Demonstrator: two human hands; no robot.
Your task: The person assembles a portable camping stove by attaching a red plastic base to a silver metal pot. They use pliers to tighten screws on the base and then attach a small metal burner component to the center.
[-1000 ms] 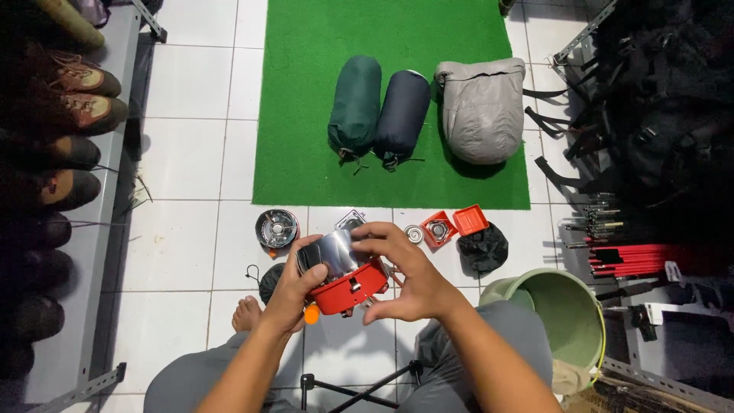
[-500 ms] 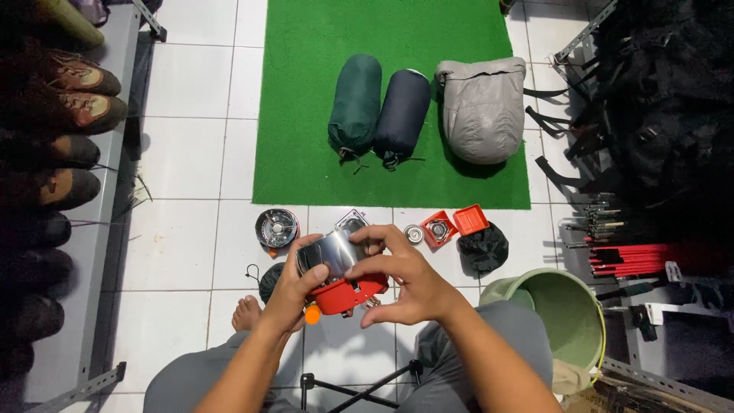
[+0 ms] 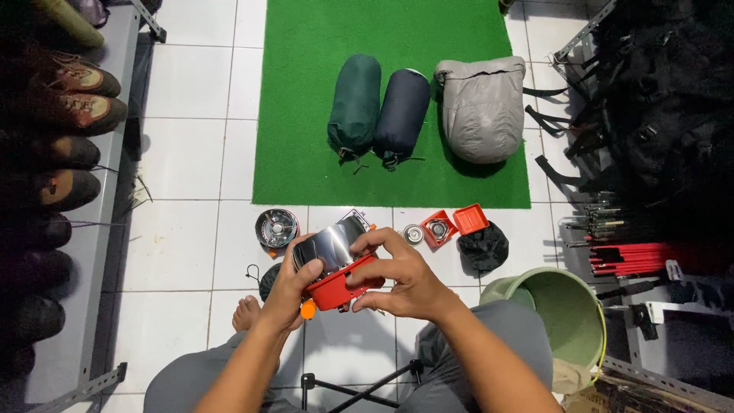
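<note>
I hold a small camping stove [image 3: 336, 264] with a red base and a shiny metal windshield over the white tiled floor. My left hand [image 3: 294, 283] grips its left side, thumb on the red rim. My right hand [image 3: 397, 279] wraps the right side, fingers curled over the top edge of the metal shield. An orange knob [image 3: 308, 310] shows below the base. On the floor beyond lie a round metal burner part [image 3: 277, 227], a small round metal piece [image 3: 413, 234] and an open red case [image 3: 451, 226].
A green mat [image 3: 298, 153] holds a dark green [image 3: 355, 103], a navy [image 3: 401, 111] and a grey stuff sack [image 3: 482, 107]. Shoes on a rack [image 3: 61, 153] line the left. A black pouch [image 3: 483, 248], green bucket [image 3: 562, 306], red poles [image 3: 634, 258] and dark bags [image 3: 665, 115] sit right.
The stove has tilted a little and the shiny shield faces up more. My right fingers have shifted over its top edge. The floor items have not moved.
</note>
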